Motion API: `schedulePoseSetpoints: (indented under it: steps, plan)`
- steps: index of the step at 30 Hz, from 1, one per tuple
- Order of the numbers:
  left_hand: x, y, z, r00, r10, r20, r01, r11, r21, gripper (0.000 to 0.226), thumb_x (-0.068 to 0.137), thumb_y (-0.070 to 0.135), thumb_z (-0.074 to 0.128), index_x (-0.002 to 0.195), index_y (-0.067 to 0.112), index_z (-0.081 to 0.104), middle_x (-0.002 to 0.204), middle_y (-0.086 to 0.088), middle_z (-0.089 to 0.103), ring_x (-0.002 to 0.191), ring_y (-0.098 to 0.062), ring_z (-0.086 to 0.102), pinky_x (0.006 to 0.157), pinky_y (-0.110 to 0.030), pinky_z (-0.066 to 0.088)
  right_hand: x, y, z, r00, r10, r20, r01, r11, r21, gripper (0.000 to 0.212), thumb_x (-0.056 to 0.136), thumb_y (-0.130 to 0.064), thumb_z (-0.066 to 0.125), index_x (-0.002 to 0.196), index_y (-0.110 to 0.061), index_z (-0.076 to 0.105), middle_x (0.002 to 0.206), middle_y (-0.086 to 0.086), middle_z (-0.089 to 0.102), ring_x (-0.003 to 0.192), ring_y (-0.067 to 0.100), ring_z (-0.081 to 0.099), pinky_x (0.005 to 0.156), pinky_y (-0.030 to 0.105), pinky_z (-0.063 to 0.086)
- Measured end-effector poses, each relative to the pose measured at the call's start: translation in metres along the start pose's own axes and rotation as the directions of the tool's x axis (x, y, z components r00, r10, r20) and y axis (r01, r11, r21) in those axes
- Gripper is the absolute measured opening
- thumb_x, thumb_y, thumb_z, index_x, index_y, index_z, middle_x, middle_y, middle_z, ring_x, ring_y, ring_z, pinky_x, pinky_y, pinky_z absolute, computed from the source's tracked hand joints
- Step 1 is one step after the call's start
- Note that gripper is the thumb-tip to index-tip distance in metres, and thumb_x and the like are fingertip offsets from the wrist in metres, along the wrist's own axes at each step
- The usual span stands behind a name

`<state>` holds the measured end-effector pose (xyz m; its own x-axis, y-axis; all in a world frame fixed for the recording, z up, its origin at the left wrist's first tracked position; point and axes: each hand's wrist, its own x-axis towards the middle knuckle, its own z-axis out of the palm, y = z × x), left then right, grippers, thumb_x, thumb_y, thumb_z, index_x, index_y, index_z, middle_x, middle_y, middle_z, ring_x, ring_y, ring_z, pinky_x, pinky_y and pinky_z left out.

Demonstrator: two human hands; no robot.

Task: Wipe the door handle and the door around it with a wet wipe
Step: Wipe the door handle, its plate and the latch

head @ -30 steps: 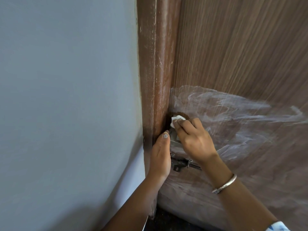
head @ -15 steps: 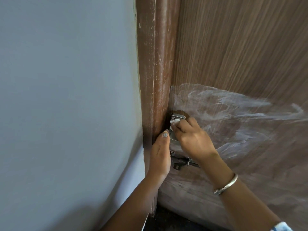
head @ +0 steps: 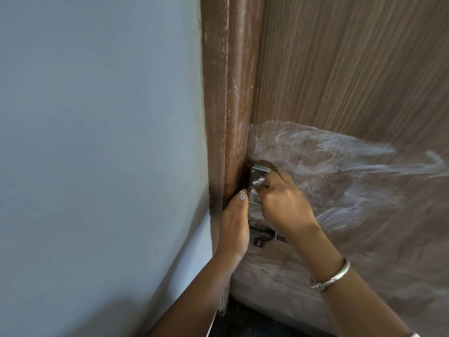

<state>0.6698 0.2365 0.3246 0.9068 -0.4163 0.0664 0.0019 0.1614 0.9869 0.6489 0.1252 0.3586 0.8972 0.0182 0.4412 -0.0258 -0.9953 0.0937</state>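
A brown wood-grain door (head: pixel 340 69) fills the right side, with whitish wet streaks across its middle. A silver metal handle plate (head: pixel 259 171) sits at the door's left edge. My right hand (head: pixel 284 203) presses a small white wet wipe (head: pixel 258 183) against the plate; most of the wipe is hidden under my fingers. My left hand (head: pixel 234 224) rests flat against the door frame beside the plate, thumb up, fingers hidden behind the edge.
A dark brown door frame (head: pixel 226 105) runs vertically left of the door, next to a pale blue wall (head: pixel 97 142). A dark slide bolt (head: pixel 263 235) is mounted below the handle plate. Dark floor shows at the bottom.
My right hand has slid the wipe down from the top of the handle plate to its middle, uncovering the plate's upper end. My left hand has stayed on the frame.
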Motion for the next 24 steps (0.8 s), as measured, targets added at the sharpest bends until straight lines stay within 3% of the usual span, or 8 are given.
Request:
schedulePoseSetpoints:
  steps: [3, 6, 8, 11, 16, 20, 24]
  plan:
    - [0.0, 0.002, 0.0, 1.0, 0.013, 0.012, -0.013, 1.0, 0.005, 0.026, 0.091, 0.042, 0.028, 0.109, 0.041, 0.047, 0.113, 0.026, 0.05, 0.102, 0.022, 0.045, 0.087, -0.002, 0.034, 0.001, -0.004, -0.004, 0.998, 0.059, 0.005, -0.059, 0.998, 0.021, 0.011, 0.063, 0.008, 0.068, 0.067, -0.001, 0.068, 0.076, 0.014, 0.059, 0.071, 0.031, 0.054, 0.051, 0.028, 0.045]
    - [-0.001, 0.002, 0.0, 0.999, 0.038, 0.027, -0.038, 0.999, 0.007, 0.033, 0.085, 0.047, 0.029, 0.106, 0.039, 0.054, 0.111, 0.019, 0.059, 0.106, 0.01, 0.053, 0.092, -0.012, 0.04, 0.005, -0.01, 0.0, 0.993, -0.03, 0.118, 0.025, 0.999, 0.04, 0.027, 0.08, 0.0, 0.055, 0.104, -0.005, 0.067, 0.103, 0.011, 0.061, 0.1, 0.031, 0.05, 0.076, 0.031, 0.051]
    - [-0.001, 0.0, -0.001, 1.0, 0.016, 0.024, -0.016, 1.0, -0.022, 0.032, 0.09, 0.042, 0.029, 0.107, 0.034, 0.055, 0.113, 0.01, 0.061, 0.109, -0.001, 0.055, 0.097, -0.023, 0.043, 0.009, -0.014, 0.001, 0.977, -0.037, 0.211, 0.021, 0.997, 0.075, 0.032, 0.088, -0.006, 0.046, 0.116, -0.013, 0.061, 0.114, 0.005, 0.057, 0.112, 0.026, 0.041, 0.087, 0.03, 0.047]
    - [0.0, -0.002, -0.001, 1.0, 0.004, 0.014, -0.003, 1.0, -0.018, 0.035, 0.093, 0.04, 0.028, 0.108, 0.031, 0.058, 0.112, 0.006, 0.063, 0.108, -0.003, 0.057, 0.093, -0.024, 0.043, 0.015, -0.02, -0.005, 0.965, 0.061, 0.253, -0.08, 0.994, 0.067, 0.03, 0.086, -0.001, 0.047, 0.108, -0.011, 0.064, 0.108, 0.008, 0.059, 0.11, 0.026, 0.043, 0.082, 0.03, 0.048]
    - [0.0, 0.002, -0.001, 0.999, 0.023, 0.048, -0.022, 1.0, -0.008, 0.033, 0.085, 0.049, 0.028, 0.099, 0.043, 0.057, 0.096, 0.03, 0.066, 0.1, 0.013, 0.055, 0.08, -0.007, 0.041, 0.011, -0.02, -0.01, 0.955, 0.202, 0.216, -0.224, 0.971, 0.082, 0.025, 0.084, -0.002, 0.049, 0.099, -0.009, 0.066, 0.099, 0.01, 0.062, 0.099, 0.027, 0.052, 0.076, 0.029, 0.047]
    - [0.002, -0.001, 0.0, 0.999, 0.023, 0.041, -0.021, 0.998, -0.064, 0.034, 0.087, 0.046, 0.03, 0.105, 0.039, 0.058, 0.104, 0.021, 0.066, 0.108, 0.004, 0.055, 0.086, -0.014, 0.042, 0.006, -0.022, -0.005, 0.968, 0.172, 0.183, -0.198, 0.971, 0.134, 0.03, 0.085, -0.003, 0.049, 0.108, -0.013, 0.064, 0.104, 0.007, 0.062, 0.101, 0.026, 0.052, 0.075, 0.026, 0.044]
    - [0.001, -0.002, 0.0, 0.999, -0.017, 0.031, 0.018, 1.0, -0.021, 0.029, 0.082, 0.053, 0.031, 0.091, 0.054, 0.058, 0.094, 0.041, 0.061, 0.1, 0.019, 0.051, 0.081, -0.003, 0.037, 0.006, -0.014, -0.008, 0.941, 0.286, 0.179, -0.316, 0.933, 0.172, 0.026, 0.082, -0.003, 0.051, 0.1, -0.013, 0.069, 0.088, 0.009, 0.065, 0.079, 0.026, 0.058, 0.06, 0.026, 0.039]
